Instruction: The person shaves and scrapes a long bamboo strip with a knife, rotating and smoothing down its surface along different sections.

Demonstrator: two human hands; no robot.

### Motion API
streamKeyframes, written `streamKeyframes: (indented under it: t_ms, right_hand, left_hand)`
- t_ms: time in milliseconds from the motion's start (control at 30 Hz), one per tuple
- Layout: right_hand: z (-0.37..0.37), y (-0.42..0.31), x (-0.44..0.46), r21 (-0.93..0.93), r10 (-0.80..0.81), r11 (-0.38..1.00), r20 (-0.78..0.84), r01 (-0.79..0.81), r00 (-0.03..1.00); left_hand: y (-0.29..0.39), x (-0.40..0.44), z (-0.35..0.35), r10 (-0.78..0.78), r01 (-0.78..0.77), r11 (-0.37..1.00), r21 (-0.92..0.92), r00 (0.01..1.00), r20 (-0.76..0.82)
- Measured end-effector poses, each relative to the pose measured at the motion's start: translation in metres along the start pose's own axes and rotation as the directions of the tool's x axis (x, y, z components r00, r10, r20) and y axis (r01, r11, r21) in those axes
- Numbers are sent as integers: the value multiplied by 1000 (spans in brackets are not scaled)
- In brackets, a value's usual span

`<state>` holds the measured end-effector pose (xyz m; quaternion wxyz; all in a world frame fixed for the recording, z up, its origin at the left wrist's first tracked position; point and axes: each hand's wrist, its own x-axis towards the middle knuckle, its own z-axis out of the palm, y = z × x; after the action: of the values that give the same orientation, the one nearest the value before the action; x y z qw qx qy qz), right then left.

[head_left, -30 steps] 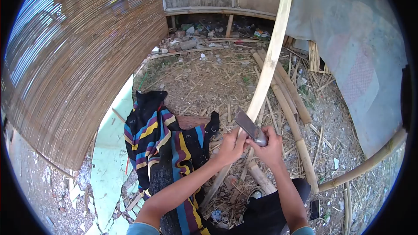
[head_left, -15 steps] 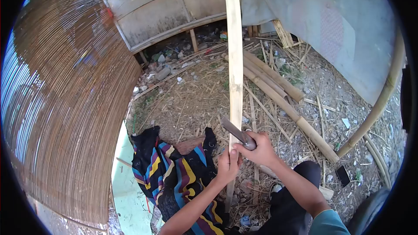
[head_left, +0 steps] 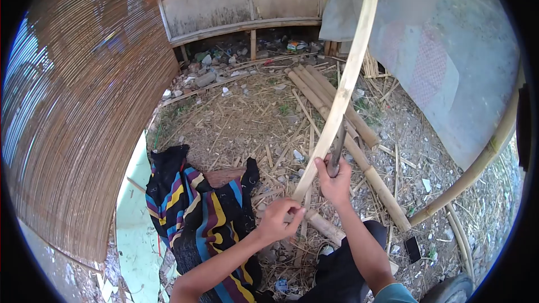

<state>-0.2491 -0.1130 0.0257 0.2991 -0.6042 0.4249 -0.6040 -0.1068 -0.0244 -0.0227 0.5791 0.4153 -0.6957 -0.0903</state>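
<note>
A long pale bamboo strip [head_left: 343,92] rises from between my hands past the top edge of the view. My left hand [head_left: 281,220] is at the strip's lower end, its fingers curled and touching it. In my right hand [head_left: 336,182] is a knife [head_left: 338,148], held by the handle with the blade upright along the strip's right side. The blade is seen nearly edge-on. Below and to the left lies a striped cloth [head_left: 208,213] in black, yellow, blue and purple.
Bamboo poles [head_left: 365,163] lie on the ground at right. A woven bamboo screen [head_left: 84,106] stands at left, a grey sheet [head_left: 432,73] at upper right. A phone [head_left: 412,249] lies at lower right; rubble [head_left: 208,78] lines the back wall.
My right hand has turned the knife from across the strip to upright beside it. My left hand has shifted down and left, and the strip now leans right. The camera view has swung as well.
</note>
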Motion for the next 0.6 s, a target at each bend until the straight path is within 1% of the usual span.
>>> streamKeyframes:
  t_ms: [67,100,133,200,233,267,333,400,433,467,533,600]
  right_hand:
    - [-3,2,9,13,-93,996,-62,93,994]
    - [-6,2,12,34,-77,996,-60,80,995]
    - [-10,1,15,18,-85,996,-80,87,993]
    - [-13,0,21,14,-84,996,-121,87,989]
    - [-15,2,22,79,-51,995,-156,64,986]
    - [-17,3,23,139,-20,989,-191,47,981]
    - [-19,7,26,170,-2,985,-221,41,975]
    - [-19,2,27,271,27,961,-262,47,965]
    - [-19,-6,26,341,32,938,-254,59,967]
    - [-18,-9,26,330,40,942,-266,52,963]
    - [-17,-13,25,454,8,881,-297,134,955]
    - [-13,-16,23,462,16,877,-295,129,955]
  left_hand:
    - [7,2,2,176,-171,984,-43,968,181]
    - [4,-7,4,132,-132,991,-14,968,215]
    - [5,-8,4,124,-128,992,3,965,230]
    - [4,-1,1,130,-172,955,240,975,180]
    - [2,-1,-1,0,-52,966,252,980,200]
    - [-2,2,-3,3,-60,965,255,975,220]
    - [-9,12,-5,-65,15,937,348,989,131]
    - [-16,23,-11,-69,5,943,333,982,178]
    - [-17,30,-14,-93,25,942,334,978,188]
    - [-17,36,-16,-120,49,942,332,974,195]
    - [-14,52,-24,-145,58,940,337,960,241]
    - [-7,66,-32,-132,15,922,386,952,277]
